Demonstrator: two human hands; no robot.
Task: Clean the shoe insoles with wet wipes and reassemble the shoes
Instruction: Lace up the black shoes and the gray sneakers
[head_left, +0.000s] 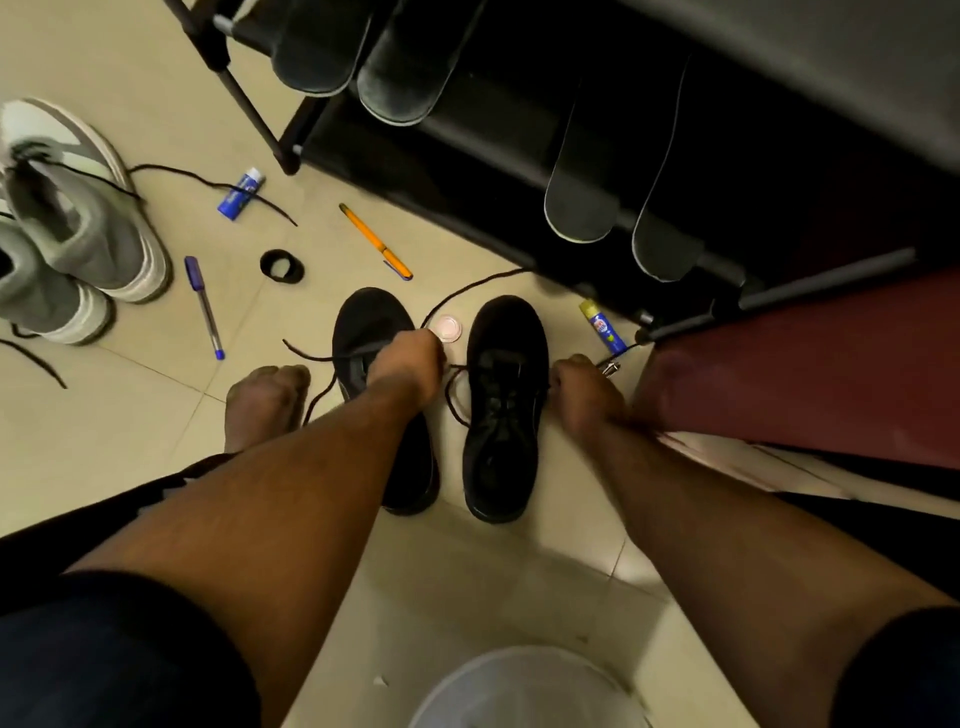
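Both hands work a lace (457, 387) between two black shoes (506, 410): left hand (410, 364) and right hand (582, 387) each pinch an end. Four insoles (584, 182) lean on the far rack (249, 109), not yet refitted.

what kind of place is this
Probably a home entryway or shoe corner: a black shoe rack with insoles leaning on it, tiled floor, grey sneakers and black shoes whose laces both hands (left, right) are pulling.
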